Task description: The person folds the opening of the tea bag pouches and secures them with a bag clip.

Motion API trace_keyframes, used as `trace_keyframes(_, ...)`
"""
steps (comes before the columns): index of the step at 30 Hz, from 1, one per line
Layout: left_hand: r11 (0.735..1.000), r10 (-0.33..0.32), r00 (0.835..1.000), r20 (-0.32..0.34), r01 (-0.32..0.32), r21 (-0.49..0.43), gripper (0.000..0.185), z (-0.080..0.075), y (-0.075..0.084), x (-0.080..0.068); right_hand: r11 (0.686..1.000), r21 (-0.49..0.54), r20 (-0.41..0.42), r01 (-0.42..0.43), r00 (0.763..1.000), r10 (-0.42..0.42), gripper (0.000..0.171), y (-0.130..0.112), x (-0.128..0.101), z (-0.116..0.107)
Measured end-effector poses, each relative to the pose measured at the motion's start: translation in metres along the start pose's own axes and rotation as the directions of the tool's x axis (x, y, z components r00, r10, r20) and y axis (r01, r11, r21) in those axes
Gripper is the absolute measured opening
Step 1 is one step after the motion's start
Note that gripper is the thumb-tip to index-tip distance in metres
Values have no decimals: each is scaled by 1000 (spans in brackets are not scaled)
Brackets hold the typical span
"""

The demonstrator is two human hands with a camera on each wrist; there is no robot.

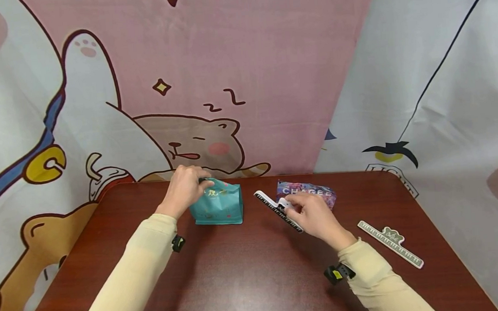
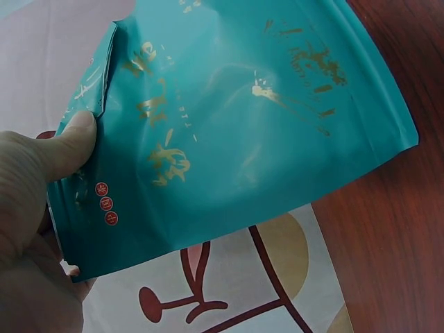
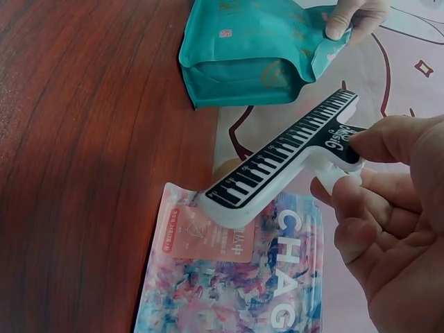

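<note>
A teal pouch [image 1: 220, 207] with gold lettering stands on the table, and my left hand [image 1: 184, 189] pinches its folded top edge. In the left wrist view the thumb [image 2: 78, 142] presses on the pouch's front near that edge. My right hand [image 1: 317, 217] pinches the handle of a long white clip with a black-and-white piano-key pattern [image 3: 277, 149], held above the table. The clip is apart from the teal pouch. Behind and below the clip lies a multicoloured pouch [image 3: 229, 284] lettered "CHAG", partly hidden by the right hand in the head view.
A second long clip [image 1: 391, 244], pale green with a scalloped handle, lies on the right side of the brown table [image 1: 241, 283]. Behind the table's far edge hangs a printed cartoon cloth [image 1: 269, 76].
</note>
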State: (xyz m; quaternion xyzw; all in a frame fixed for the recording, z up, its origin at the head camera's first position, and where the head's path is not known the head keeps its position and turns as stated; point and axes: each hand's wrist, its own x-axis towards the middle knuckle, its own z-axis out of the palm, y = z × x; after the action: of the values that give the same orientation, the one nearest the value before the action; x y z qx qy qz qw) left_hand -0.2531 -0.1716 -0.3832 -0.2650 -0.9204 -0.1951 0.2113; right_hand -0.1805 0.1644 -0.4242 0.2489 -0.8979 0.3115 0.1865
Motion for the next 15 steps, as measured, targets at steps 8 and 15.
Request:
trace_keyframes(8, 1000, -6, 1000, 4, 6, -4, 17, 0, 1, 0, 999, -26, -43, 40, 998, -41, 20, -2, 4, 4)
trace_keyframes(15, 1000, -8, 1000, 3, 8, -5, 16, -1, 1, 0, 999, -28, -42, 30, 999, -31, 21, -5, 8, 6)
